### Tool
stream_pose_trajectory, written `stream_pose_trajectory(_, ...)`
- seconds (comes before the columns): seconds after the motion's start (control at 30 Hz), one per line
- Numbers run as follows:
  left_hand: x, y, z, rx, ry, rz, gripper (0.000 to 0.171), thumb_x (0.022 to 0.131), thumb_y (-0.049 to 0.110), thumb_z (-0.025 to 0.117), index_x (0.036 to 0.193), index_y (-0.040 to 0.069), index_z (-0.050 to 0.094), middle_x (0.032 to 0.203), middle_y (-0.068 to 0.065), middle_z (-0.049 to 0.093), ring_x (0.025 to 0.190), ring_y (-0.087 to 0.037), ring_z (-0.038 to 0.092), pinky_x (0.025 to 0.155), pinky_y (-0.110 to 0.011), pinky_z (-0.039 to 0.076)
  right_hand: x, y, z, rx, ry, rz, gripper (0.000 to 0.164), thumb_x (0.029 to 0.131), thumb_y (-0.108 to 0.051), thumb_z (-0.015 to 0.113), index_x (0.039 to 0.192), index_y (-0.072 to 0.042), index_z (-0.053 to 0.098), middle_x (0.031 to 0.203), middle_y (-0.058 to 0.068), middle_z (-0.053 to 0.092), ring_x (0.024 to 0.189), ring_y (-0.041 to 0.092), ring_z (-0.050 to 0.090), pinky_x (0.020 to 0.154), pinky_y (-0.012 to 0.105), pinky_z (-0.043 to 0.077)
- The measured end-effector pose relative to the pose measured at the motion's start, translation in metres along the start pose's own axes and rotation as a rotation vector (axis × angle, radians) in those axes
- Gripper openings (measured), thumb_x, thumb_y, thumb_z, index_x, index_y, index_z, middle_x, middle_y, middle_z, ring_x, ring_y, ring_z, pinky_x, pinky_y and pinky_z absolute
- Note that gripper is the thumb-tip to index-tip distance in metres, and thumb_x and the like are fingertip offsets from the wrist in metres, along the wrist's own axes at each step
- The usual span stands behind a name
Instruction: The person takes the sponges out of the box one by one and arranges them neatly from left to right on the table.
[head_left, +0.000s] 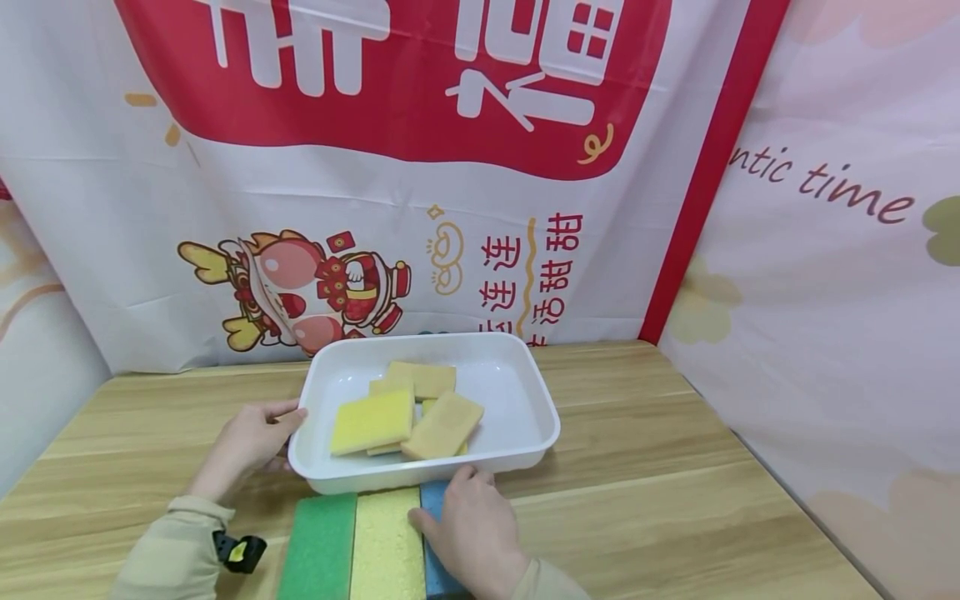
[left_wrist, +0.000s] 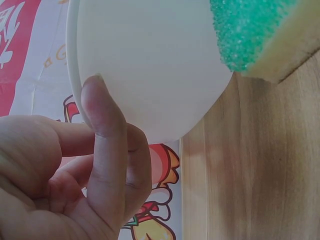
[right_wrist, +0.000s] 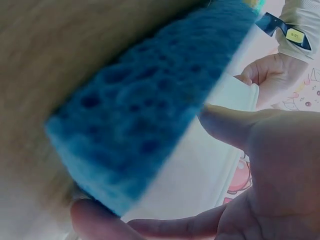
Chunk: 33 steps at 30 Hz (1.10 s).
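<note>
A white plastic tray (head_left: 517, 417) stands on the table with several flat yellow and tan sponges (head_left: 372, 421) in it. My left hand (head_left: 251, 442) grips its left rim, and the left wrist view shows the fingers (left_wrist: 111, 155) at the tray's edge. In front of the tray lie a green sponge (head_left: 318, 542), a yellow sponge (head_left: 390, 542) and a blue sponge (head_left: 433, 500), side by side. My right hand (head_left: 480, 529) holds the blue one from above. In the right wrist view, the thumb touches the long side of the porous blue sponge (right_wrist: 140, 100); fingers curl by its end.
The wooden table (head_left: 675, 500) extends to both sides of the tray. Behind it hangs a red and white printed cloth (head_left: 450, 192), close to the tray's back. A pale patterned cloth (head_left: 847, 292) borders the right side.
</note>
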<state>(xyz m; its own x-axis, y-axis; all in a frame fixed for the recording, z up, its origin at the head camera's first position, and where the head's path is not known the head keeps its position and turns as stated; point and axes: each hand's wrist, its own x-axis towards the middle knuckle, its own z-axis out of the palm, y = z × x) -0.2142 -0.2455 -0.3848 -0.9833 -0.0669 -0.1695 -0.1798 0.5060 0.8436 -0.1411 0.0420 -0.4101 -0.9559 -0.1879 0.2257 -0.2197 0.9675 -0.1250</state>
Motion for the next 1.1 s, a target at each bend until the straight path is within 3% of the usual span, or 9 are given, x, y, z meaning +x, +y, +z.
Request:
stream_pose_trajectory(0.13,0.001,0.000,0.000,-0.002,-0.003,-0.002,0.054,0.103,0.028,0.053,0.142,-0.008,0.043,0.091,-0.017,0.062,0.067,-0.020,0.063,0.060,-0.037,0.059,0.000,0.001,-0.002,-0.013,0.016,-0.036,0.089,0.079,-0.062,0.072,0.110,0.019,0.057,0.080,0.022,0.058,0.066,0.025,0.063,0.050,0.031,0.054)
stream_pose_trajectory(0.5,0.000,0.000,0.000,0.007,0.002,0.011,0.055,0.103,0.028,0.053,0.143,-0.009,0.042,0.087,-0.015,0.063,0.064,-0.020,0.063,0.059,-0.039,0.058,0.001,0.005,-0.006,0.058,-0.058,-0.075,0.064,0.081,-0.050,0.077,0.095,0.011,0.062,0.077,0.018,0.058,0.060,0.026,0.063,0.044,0.034,0.051)
stream_pose_trajectory(0.9,-0.002,0.001,0.001,0.009,-0.005,0.028,0.053,0.103,0.025,0.053,0.142,-0.010,0.043,0.078,-0.010,0.066,0.064,-0.019,0.064,0.057,-0.037,0.058,0.005,0.007,-0.009,0.102,-0.129,-0.072,0.059,0.083,-0.044,0.077,0.096,0.012,0.063,0.075,0.018,0.057,0.060,0.025,0.062,0.045,0.035,0.050)
stream_pose_trajectory(1.1,-0.001,0.001,0.000,0.011,-0.003,0.028,0.054,0.103,0.026,0.053,0.142,-0.010,0.043,0.082,-0.012,0.066,0.065,-0.020,0.065,0.058,-0.037,0.058,0.005,0.007,-0.010,0.108,-0.139,-0.067,0.060,0.084,-0.044,0.077,0.097,0.013,0.062,0.076,0.019,0.057,0.061,0.026,0.062,0.045,0.036,0.051)
